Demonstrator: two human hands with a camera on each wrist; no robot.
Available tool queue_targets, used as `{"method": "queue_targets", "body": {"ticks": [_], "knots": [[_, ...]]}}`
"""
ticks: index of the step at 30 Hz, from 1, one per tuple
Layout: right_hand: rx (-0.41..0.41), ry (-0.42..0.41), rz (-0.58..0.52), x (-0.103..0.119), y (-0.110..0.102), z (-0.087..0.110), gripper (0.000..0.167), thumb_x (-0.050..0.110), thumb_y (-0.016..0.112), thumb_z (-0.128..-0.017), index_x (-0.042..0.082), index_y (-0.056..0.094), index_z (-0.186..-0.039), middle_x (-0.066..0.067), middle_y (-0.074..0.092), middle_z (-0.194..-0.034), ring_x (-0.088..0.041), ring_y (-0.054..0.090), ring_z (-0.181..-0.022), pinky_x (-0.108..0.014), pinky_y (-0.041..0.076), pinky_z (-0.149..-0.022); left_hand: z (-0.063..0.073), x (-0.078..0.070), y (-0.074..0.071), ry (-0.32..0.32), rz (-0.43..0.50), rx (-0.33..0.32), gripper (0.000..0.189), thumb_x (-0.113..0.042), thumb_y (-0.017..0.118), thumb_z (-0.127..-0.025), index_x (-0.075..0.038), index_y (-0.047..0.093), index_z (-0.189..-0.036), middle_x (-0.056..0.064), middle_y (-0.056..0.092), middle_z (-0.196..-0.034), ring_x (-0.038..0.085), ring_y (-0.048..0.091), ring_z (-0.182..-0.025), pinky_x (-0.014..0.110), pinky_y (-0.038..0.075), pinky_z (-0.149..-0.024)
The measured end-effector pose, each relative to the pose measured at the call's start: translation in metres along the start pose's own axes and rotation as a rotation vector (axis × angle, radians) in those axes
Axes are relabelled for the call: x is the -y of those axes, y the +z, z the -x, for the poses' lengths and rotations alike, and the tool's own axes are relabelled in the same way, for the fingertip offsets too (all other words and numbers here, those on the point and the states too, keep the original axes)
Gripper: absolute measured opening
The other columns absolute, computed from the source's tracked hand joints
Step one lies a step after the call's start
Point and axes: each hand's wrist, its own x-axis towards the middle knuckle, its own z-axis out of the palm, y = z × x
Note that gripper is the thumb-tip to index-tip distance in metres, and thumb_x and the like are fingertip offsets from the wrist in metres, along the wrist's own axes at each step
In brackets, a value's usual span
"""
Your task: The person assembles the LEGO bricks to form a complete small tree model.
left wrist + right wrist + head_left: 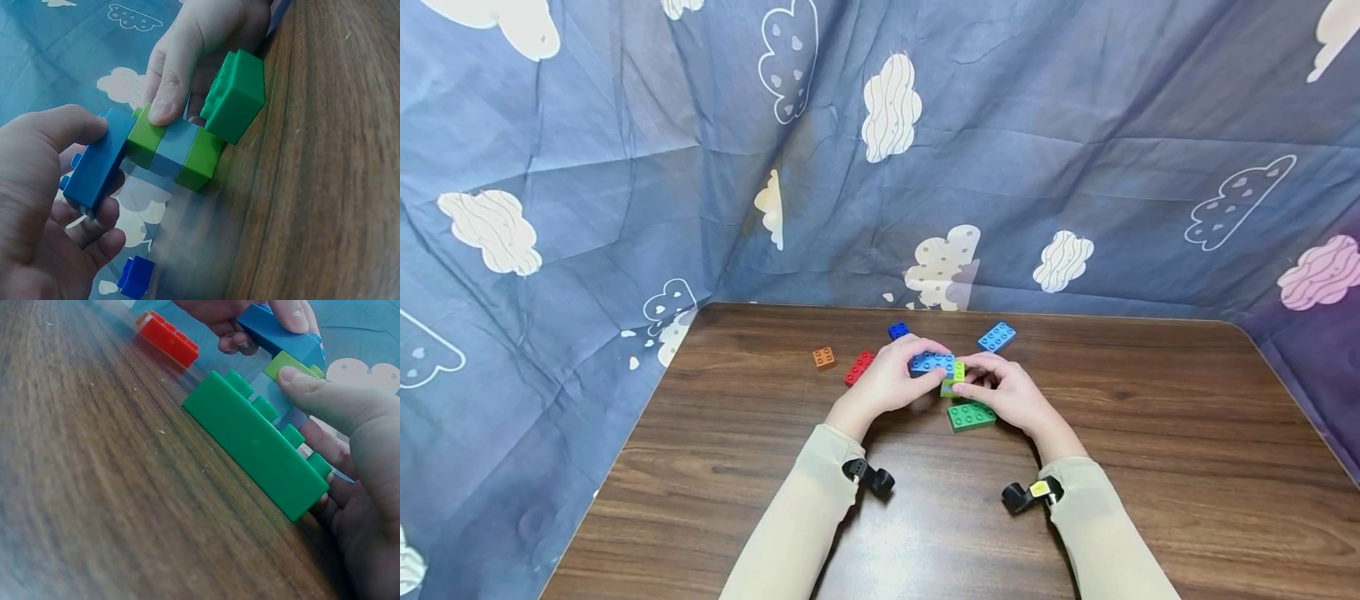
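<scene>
My left hand [886, 377] pinches a blue toy building brick [97, 164] between thumb and fingers. It sits across the top of a short stack, overhanging to the left; whether it is pressed fully down I cannot tell. From top to bottom the stack has a lime green brick [144, 140], a light blue brick [175, 150] and another lime green brick [201, 164]. With thumb and fingers, my right hand [1011, 396] grips this stack from its right side. Just in front of the stack, a green brick [256, 447] lies studs up on the table.
On the wooden table [715, 467] behind and left of my hands lie a red brick [859, 367], an orange brick [823, 358] and a dark blue brick [898, 331]. Another light blue brick [997, 337] lies behind the stack. A cloud-patterned cloth [1000, 150] hangs beyond the table's back edge.
</scene>
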Motion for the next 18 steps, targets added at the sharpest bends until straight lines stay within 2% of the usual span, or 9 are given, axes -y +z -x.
{"method": "queue_targets", "body": {"ticks": [10,14,18], "knots": [[-0.002,0.058,-0.003,-0.0034,0.0012,0.0004,0.033,0.019,0.082,-0.101,0.009,0.076,-0.132,-0.007,0.075,-0.102,-0.022,0.062,-0.087,-0.027,0.049,-0.073,-0.0013,-0.0035,0.0022,0.003,-0.052,0.007,0.03,-0.029,0.073,-0.103,-0.019,0.072,-0.131,0.003,0.069,-0.127,0.018,0.063,-0.116,0.037,0.053,-0.1],[-0.004,0.053,-0.009,-0.0027,0.0012,-0.0001,0.033,0.019,0.083,-0.1,0.009,0.076,-0.131,-0.007,0.075,-0.102,-0.022,0.063,-0.087,-0.027,0.049,-0.073,-0.0022,-0.0001,0.0045,0.006,-0.028,-0.022,0.031,-0.027,0.078,-0.099,-0.019,0.072,-0.128,0.001,0.07,-0.127,0.015,0.064,-0.115,0.034,0.053,-0.1],[-0.005,0.044,-0.009,-0.0006,0.0011,-0.0008,0.032,0.018,0.084,-0.099,0.009,0.077,-0.13,-0.007,0.075,-0.102,-0.022,0.064,-0.086,-0.027,0.049,-0.072,-0.0028,0.0024,0.0078,-0.017,0.028,-0.035,0.035,-0.024,0.084,-0.097,-0.018,0.071,-0.128,0.0,0.072,-0.126,0.015,0.065,-0.113,0.034,0.054,-0.101]]}}
